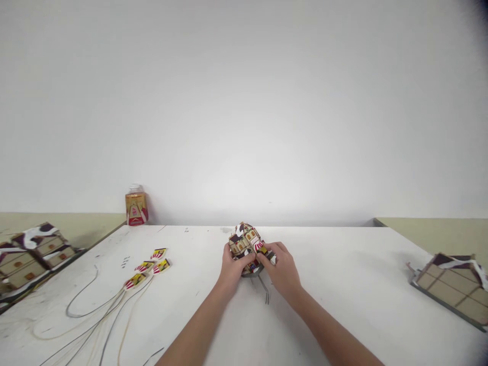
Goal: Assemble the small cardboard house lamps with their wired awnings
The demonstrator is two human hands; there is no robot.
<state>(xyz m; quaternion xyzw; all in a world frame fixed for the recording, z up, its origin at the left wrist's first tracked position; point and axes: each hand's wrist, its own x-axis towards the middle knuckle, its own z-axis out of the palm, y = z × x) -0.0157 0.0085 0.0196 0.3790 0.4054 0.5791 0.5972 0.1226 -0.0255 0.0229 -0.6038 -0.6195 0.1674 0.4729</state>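
Note:
At the middle of the white table, a small model house (242,243) with beige walls and white patches on its roof is held tilted. My left hand (231,269) grips its left side, thumb across the front. On the right, my right hand (281,267) pinches a small red-and-white striped piece with yellow (260,247) against the house front. Thin dark wires (266,292) hang below the house toward me. The undersides of the fingers are hidden.
Several striped pieces (135,280) with long wires lie on the white table (343,315) at left. A bottle (136,206) stands at the back left. More model houses sit at the far left (28,259) and far right (453,284). A wall rises behind.

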